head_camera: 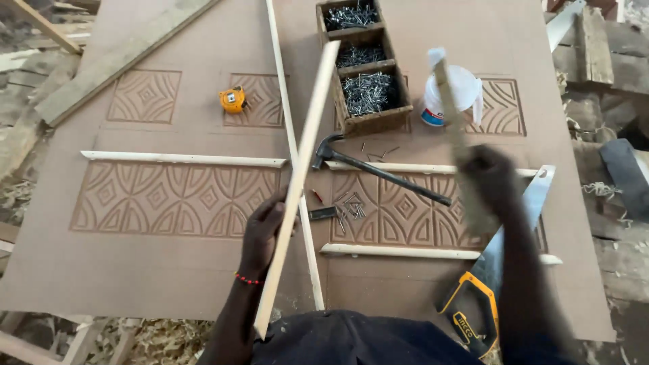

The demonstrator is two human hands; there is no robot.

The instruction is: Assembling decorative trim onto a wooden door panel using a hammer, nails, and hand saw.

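Your left hand (262, 233) grips loose trim strip (297, 186); right hand (488, 177) clenches blurred stick (451, 111), 2 o'clock. Four strips laid.

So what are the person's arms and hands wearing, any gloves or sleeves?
No gloves: both hands are bare. The left hand has a thin red beaded bracelet at the wrist, forearm uncovered. The right hand and forearm show no sleeve or band, though motion blur softens them.
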